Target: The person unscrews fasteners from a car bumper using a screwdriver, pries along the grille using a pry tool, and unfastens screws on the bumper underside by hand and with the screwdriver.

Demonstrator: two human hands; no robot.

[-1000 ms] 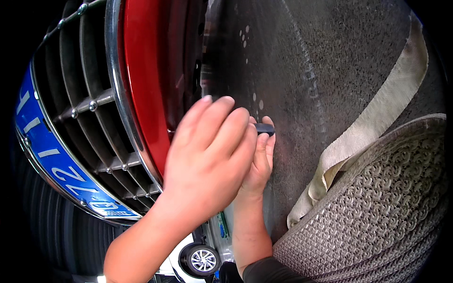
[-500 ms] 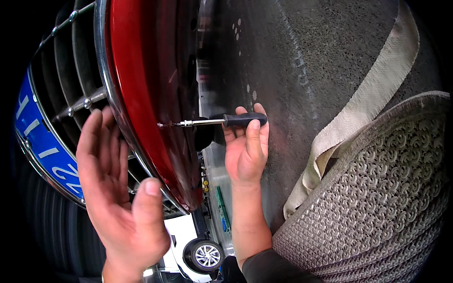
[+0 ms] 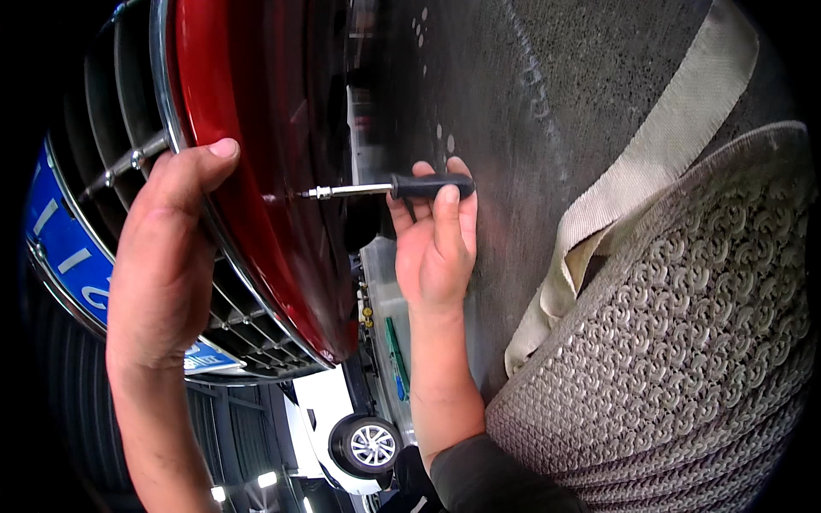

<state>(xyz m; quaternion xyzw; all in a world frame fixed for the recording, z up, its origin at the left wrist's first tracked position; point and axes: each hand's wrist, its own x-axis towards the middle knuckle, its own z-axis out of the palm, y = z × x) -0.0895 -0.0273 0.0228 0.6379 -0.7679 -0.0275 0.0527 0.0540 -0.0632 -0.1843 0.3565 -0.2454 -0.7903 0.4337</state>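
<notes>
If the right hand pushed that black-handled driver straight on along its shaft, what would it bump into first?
Most likely the red car panel: the driver in the right hand points at it. Whether the tip touches it is unclear.

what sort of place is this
Probably a car repair workshop: the right hand holds a black-handled driver to the front of a red car, and a white car stands farther off.

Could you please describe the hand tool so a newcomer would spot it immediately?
Start at the glossy red bumper. Right of it, the right hand holds the tool; its straight silver shaft and black handle set it apart from the pale strap.
</notes>
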